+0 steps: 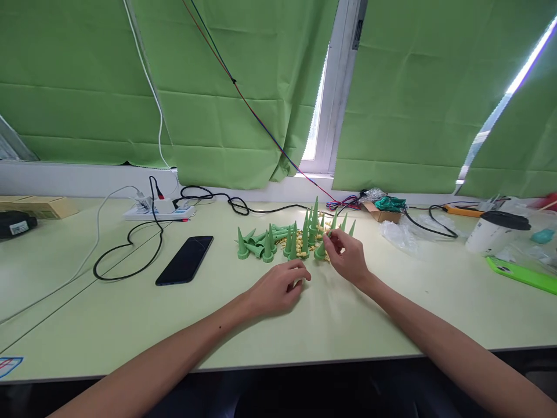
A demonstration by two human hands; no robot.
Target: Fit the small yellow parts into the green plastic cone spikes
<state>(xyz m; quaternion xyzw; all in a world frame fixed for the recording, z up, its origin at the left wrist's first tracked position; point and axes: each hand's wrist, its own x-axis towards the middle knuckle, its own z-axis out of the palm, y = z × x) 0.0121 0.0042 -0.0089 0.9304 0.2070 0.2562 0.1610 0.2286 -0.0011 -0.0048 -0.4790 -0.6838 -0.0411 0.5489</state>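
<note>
Green plastic cone nozzles [268, 247] with ribbed bases are grouped at the middle of the table, several upright and others lying on their sides. Small yellow pieces [300, 244] are scattered among them. My right hand [348, 255] is at the group's right side, thumb and fingertips pinched at the tip of one green cone nozzle [320, 252]; the fingers partly hide it. On the table in front of the nozzles rests my left hand [278, 287], its fingers loosely bent and apart, with nothing visible in them.
A black phone [185, 260] lies to the left, near a power strip [159, 212] and loose cables. At right are a lidded paper cup [496, 232], a bright green phone case [524, 275], plastic bags [400, 237] and a small cardboard box [382, 213]. Green curtains hang behind.
</note>
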